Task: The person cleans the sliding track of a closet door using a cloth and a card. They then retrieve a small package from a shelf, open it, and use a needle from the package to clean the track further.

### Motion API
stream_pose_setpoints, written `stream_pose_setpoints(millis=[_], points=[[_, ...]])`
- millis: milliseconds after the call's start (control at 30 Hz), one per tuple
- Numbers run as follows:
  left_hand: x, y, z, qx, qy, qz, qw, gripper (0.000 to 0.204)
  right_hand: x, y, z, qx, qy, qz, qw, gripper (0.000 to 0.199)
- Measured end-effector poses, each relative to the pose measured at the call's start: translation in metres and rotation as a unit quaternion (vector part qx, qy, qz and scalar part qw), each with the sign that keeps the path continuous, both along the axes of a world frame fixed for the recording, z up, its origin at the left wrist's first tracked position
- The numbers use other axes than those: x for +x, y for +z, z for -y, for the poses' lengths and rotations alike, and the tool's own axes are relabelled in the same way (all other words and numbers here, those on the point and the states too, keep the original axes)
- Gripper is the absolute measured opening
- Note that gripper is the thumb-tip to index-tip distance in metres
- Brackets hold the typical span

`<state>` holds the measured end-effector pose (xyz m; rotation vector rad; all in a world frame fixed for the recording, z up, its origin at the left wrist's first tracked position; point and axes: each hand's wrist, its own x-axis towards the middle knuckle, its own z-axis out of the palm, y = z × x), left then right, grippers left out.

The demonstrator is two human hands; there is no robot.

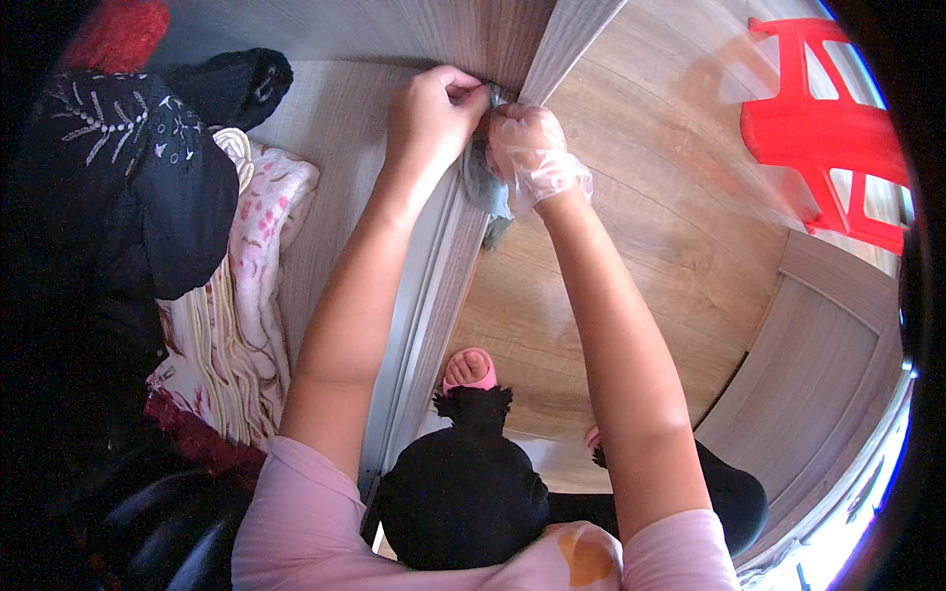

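A limp, thin grey-green plastic bag (482,190) hangs below my hands, at the corner where the cabinet's upright panel meets its bottom edge. My left hand (439,110) is bare, with thumb and fingers pinched on the bag's upper edge. My right hand (527,148), in a clear disposable glove, is closed in a fist around the bag close beside the left fingertips. The two hands nearly touch. What lies inside the bag, if anything, is hidden.
On the cabinet shelf (330,118) at left lie dark clothes (187,207), a floral folded blanket (261,207) and a red item (120,34). A red plastic stool (823,133) is on the wood floor (631,266) at right. A wooden panel (803,364) stands lower right.
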<state>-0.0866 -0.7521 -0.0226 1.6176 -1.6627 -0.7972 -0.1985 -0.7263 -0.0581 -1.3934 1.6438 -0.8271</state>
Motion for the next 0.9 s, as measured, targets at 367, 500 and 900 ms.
stream_pose_setpoints(millis=[367, 500, 900], points=[[-0.001, -0.004, 0.003, -0.01, 0.021, 0.002, 1.0, 0.016, 0.007, 0.022, -0.011, -0.04, -0.048, 0.025, 0.998, 0.017], [0.0, -0.003, 0.002, -0.005, 0.016, -0.003, 1.0, 0.016, 0.008, 0.027, -0.007, -0.046, -0.04, -0.032, 0.998, 0.018], [0.004, -0.004, 0.002, 0.011, -0.008, -0.017, 1.0, 0.018, 0.021, 0.023, -0.013, -0.065, -0.085, -0.034, 0.994, 0.023]])
